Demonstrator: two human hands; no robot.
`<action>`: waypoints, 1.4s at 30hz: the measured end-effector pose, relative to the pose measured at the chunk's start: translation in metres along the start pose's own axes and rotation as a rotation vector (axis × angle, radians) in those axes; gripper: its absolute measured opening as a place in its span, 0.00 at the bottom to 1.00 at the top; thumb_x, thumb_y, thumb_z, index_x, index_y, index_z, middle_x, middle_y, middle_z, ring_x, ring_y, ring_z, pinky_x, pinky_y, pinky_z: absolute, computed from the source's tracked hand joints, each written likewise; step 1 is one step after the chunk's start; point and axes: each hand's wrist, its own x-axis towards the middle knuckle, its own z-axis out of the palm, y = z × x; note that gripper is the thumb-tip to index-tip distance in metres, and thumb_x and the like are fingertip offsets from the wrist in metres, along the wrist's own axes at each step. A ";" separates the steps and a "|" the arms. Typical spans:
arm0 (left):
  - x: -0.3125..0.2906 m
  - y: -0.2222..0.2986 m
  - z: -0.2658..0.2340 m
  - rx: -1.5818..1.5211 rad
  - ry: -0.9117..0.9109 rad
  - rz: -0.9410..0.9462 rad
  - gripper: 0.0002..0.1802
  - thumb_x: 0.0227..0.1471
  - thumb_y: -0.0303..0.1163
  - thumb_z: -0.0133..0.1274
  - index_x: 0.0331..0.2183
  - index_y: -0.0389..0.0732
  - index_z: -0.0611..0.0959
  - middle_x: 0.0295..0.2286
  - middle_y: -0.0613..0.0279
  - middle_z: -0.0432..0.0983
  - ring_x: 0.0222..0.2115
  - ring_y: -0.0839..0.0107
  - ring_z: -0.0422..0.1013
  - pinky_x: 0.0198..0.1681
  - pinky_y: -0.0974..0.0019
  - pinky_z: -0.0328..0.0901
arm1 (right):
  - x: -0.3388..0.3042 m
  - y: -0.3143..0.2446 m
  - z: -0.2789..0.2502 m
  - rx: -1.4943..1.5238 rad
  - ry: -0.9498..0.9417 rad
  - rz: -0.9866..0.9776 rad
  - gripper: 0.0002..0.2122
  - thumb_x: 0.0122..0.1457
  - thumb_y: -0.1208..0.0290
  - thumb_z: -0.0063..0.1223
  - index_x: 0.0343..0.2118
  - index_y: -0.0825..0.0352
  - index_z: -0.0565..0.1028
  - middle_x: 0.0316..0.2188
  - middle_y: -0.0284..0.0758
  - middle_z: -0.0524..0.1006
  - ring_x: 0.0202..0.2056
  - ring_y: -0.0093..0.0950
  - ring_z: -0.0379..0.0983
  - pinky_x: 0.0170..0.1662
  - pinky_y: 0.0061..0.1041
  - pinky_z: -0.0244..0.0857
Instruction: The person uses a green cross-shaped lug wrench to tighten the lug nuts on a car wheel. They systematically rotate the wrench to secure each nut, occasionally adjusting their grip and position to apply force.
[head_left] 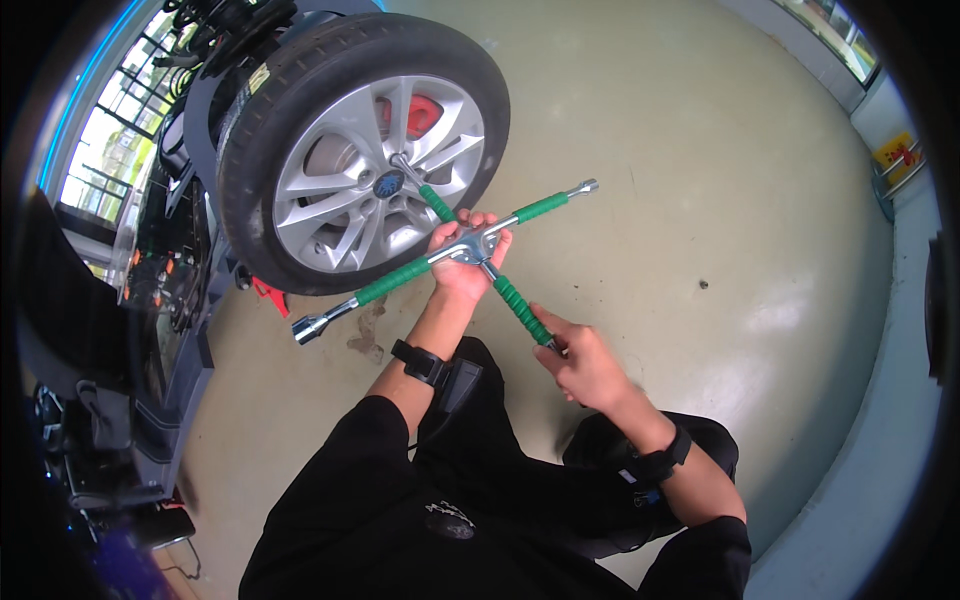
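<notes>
A four-way lug wrench (395,280) with green grips and bare metal sockets spans the space in front of a car wheel (445,110). One of its arms reaches to the wheel beside the dark centre cap (389,184), its tip at a lug position; how far it is seated is hidden. My left hand (462,272) cups the wrench's cross hub from beneath, fingers curled up around it. With closed fingers, my right hand (590,368) grips the end of the arm nearest me. The two side arms point to the left and right, untouched.
Through the spokes a red brake caliper (424,115) shows. Dark vehicle parts (150,330) and exposed components line the left side. A red object (270,296) lies below the tyre. Pale floor (640,200) runs to a light wall (905,330) at the right.
</notes>
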 end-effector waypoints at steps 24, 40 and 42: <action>-0.149 0.050 0.104 2.774 -0.297 0.376 0.13 0.45 0.36 0.57 0.34 0.43 0.76 0.33 0.59 0.75 0.40 0.57 0.71 0.44 0.52 0.63 | 0.038 0.049 0.006 -0.303 0.131 -0.203 0.28 0.53 0.77 0.49 0.60 0.68 0.59 0.24 0.54 0.74 0.28 0.47 0.75 0.35 0.38 0.68; -0.119 0.119 0.079 2.767 0.197 -0.532 0.17 0.52 0.41 0.52 0.27 0.34 0.80 0.25 0.45 0.77 0.31 0.46 0.74 0.36 0.48 0.67 | 0.076 0.037 -0.034 0.021 -0.355 0.153 0.28 0.57 0.72 0.49 0.61 0.68 0.57 0.13 0.34 0.70 0.12 0.26 0.70 0.17 0.23 0.67; -0.120 0.119 0.079 2.799 0.194 -0.484 0.16 0.51 0.40 0.53 0.27 0.35 0.80 0.24 0.47 0.76 0.30 0.46 0.74 0.36 0.48 0.67 | 0.077 0.039 -0.034 0.030 -0.346 0.121 0.26 0.57 0.73 0.49 0.59 0.70 0.59 0.13 0.34 0.70 0.12 0.26 0.70 0.17 0.23 0.66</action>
